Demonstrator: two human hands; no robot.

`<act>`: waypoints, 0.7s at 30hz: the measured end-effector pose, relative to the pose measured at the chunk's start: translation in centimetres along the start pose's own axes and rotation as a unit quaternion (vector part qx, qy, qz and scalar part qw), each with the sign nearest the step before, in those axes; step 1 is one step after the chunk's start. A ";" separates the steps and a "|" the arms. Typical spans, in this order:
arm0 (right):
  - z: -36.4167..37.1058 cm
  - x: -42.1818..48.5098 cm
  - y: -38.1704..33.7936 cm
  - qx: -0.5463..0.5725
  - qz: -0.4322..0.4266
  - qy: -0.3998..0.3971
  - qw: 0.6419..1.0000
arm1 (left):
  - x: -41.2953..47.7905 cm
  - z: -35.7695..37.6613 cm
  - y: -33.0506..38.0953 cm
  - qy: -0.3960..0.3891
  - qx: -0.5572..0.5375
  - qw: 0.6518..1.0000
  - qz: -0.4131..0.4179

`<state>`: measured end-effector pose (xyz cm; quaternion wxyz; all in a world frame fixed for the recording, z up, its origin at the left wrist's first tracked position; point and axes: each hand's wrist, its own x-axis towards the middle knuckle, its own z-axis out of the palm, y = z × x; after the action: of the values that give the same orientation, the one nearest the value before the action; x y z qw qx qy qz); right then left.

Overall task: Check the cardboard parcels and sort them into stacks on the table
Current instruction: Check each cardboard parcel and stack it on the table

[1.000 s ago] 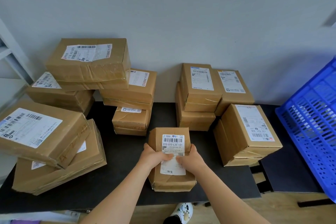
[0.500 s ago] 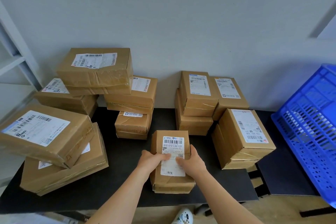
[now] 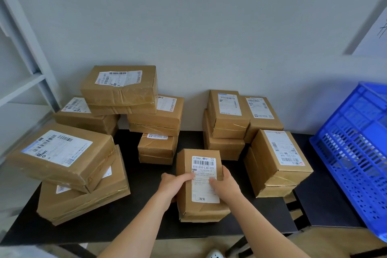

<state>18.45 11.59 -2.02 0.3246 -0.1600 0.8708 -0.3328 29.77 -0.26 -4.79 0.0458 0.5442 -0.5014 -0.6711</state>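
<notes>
I am watching both hands gripping one small cardboard parcel (image 3: 200, 205) that is sitting upright near the middle of the front edge of the black table (image 3: 146, 195). The left hand (image 3: 169, 184) is wrapping its fingers round the parcel's left side and laying its thumb (image 3: 186, 176) across the white shipping label (image 3: 204, 178). The right hand (image 3: 227, 184) is clasping the right side in the same way, its thumb also pressing on the label. I am reading a barcode and the code 010-010-L30-121 on that label. A thin cardboard layer is showing under the parcel's near end, and I cannot tell whether it is a second parcel or part of the same one. At the front left corner two large parcels are lying as a stack, the upper one (image 3: 60, 155) twisted and overhanging the lower one (image 3: 83, 201). Along the back edge on the left, several parcels are piling up against the wall, topped by a taped box (image 3: 120, 88), with a small parcel (image 3: 157, 147) standing just in front of them. Toward the back right another group (image 3: 228, 111) is leaning on the wall, and a tilted parcel (image 3: 276, 161) is sitting at the right edge, near the one in my hands but apart from it. A blue plastic crate (image 3: 356, 153) is standing beyond the table's right edge.
</notes>
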 end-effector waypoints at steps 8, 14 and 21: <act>-0.1 0.3 -0.5 0.017 -0.016 0.007 1.000 | -0.8 -1.3 0.2 -0.036 -0.055 0.998 0.009; 0.2 0.0 -0.7 -0.012 -0.039 0.019 0.999 | -1.2 -1.3 0.6 -0.048 -0.050 0.997 0.027; 0.5 -1.2 -1.1 -0.081 -0.089 0.070 0.990 | -1.3 -1.1 0.7 -0.037 -0.063 0.997 0.037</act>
<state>19.73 11.15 -0.95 0.2183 -0.2387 0.8977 -0.2991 30.82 -0.53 -3.24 0.0864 0.4963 -0.4794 -0.7186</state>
